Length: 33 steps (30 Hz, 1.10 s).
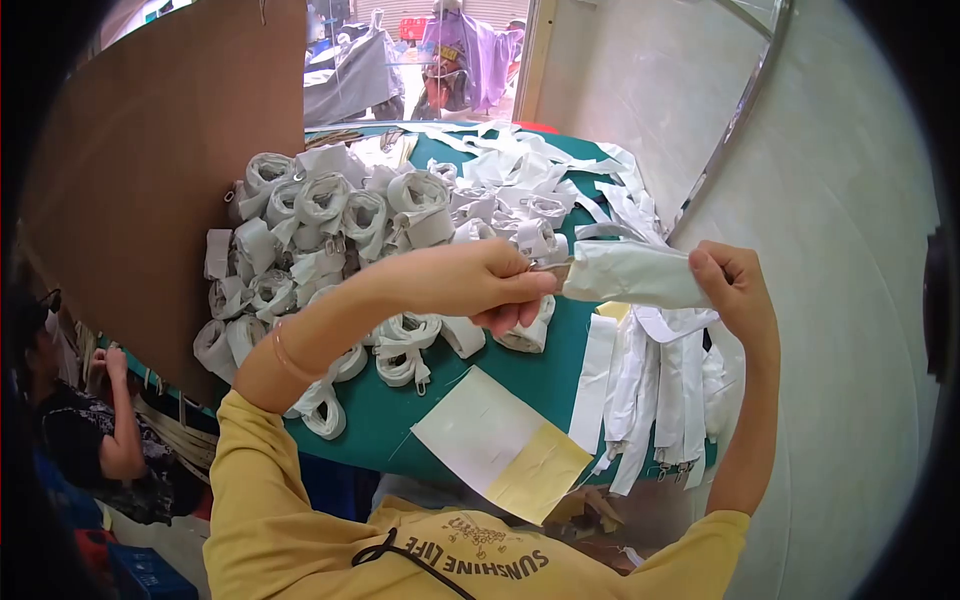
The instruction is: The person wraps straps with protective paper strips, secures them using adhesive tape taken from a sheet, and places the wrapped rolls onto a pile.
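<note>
Both hands are raised over the green table, with a white fabric strip [635, 275] stretched between them. My left hand [505, 285] pinches a small metal piece [550, 268] at the strip's left end. The fingers of my right hand [733, 285] are closed round the strip's right end. Below the strip, several long white straps [655, 390] with metal clips hang over the table's right edge. A white and yellow cloth piece [505, 440] lies at the near edge, below my left hand.
Many rolled white straps [325, 200] are piled at the left and centre of the green table [400, 435]. Loose white strips [515, 160] lie at the back. A brown board [160, 170] stands left, a pale wall right. Another person [110, 440] is at the far left.
</note>
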{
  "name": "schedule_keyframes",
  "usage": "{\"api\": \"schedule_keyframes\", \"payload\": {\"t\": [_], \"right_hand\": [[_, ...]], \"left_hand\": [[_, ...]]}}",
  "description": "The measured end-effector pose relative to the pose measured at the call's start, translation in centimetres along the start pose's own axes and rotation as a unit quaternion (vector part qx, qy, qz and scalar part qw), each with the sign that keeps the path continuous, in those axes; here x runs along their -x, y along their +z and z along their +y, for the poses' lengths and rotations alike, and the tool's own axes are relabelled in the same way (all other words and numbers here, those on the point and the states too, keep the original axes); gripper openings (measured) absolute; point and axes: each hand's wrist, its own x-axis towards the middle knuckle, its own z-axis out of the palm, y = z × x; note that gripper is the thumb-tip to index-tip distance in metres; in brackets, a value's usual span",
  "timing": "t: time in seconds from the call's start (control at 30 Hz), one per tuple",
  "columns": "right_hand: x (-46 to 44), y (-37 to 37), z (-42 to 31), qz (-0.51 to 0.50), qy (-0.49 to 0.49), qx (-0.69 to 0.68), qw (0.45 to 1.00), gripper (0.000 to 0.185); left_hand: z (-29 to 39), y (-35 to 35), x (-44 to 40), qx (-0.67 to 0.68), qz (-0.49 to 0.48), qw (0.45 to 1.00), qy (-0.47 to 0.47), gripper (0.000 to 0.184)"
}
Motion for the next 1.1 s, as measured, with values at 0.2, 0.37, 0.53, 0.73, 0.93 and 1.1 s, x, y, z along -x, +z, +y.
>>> {"api": "schedule_keyframes", "payload": {"t": [0.2,0.37,0.53,0.73,0.93,1.1], "right_hand": [[2.3,7.4,-2.7,0.172,-0.264,0.239,0.918,0.028],[3.7,7.8,-3.1,0.060,-0.234,0.160,0.957,0.027],[4.1,7.6,-3.1,0.008,-0.268,0.146,0.952,0.027],[4.5,8.0,-3.5,0.027,-0.303,0.117,0.945,0.027],[4.9,8.9,-3.6,0.017,-0.287,0.082,0.954,0.025],[4.7,9.4,-3.7,-0.008,-0.305,0.106,0.946,0.025]], "left_hand": [[0.3,2.6,-0.8,0.101,0.042,0.994,0.006,0.051],[1.2,3.9,-0.9,0.035,0.022,0.999,0.020,0.053],[1.9,4.3,-0.2,0.048,-0.017,0.999,0.006,0.053],[2.1,4.3,0.4,0.019,-0.029,0.999,-0.005,0.053],[2.2,4.1,1.2,0.049,-0.022,0.998,-0.026,0.054],[2.2,4.2,1.6,0.052,-0.014,0.998,-0.022,0.055]]}}
